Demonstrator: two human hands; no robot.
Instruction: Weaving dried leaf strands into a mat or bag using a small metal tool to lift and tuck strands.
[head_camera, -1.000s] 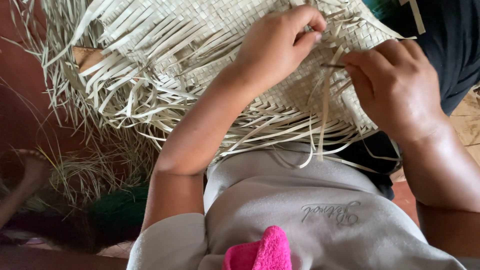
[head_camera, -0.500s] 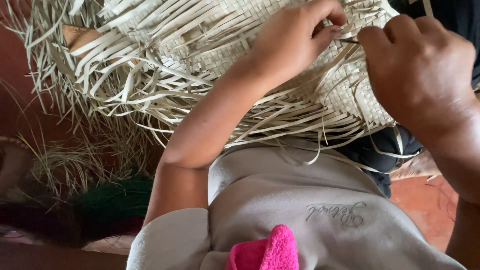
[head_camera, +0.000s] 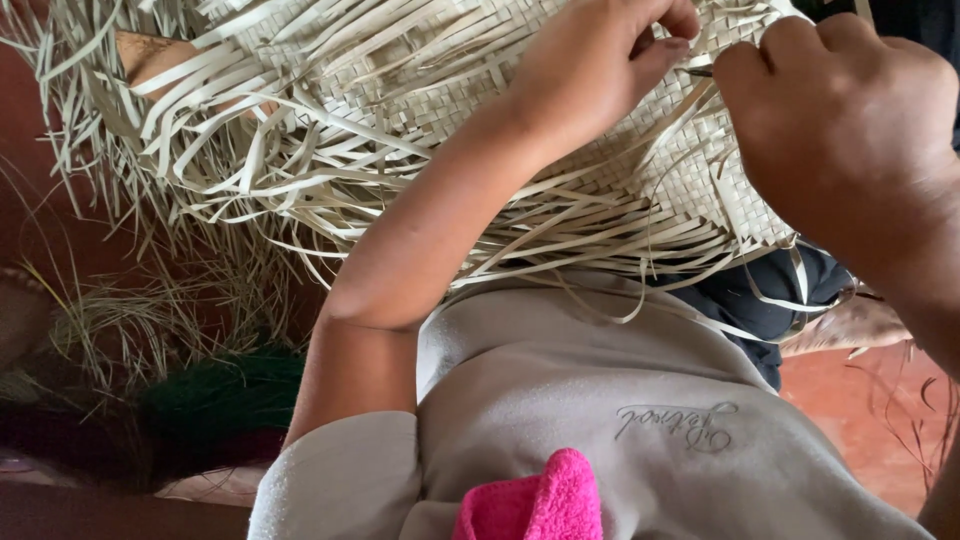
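Grip: left hand (head_camera: 590, 70) pinches strip | right hand (head_camera: 850, 120) seemingly pinches thin dark tool (head_camera: 698, 71), lying level | woven mat (head_camera: 400, 110)

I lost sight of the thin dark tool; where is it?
Head view, top right: the tool pokes out between the left hand and right hand, over the woven mat.

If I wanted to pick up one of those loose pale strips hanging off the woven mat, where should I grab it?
Probably pinch a loose strip near its free tip, coming from the lap side below the woven mat. The ends hang clear there; higher up they are locked into the weave.
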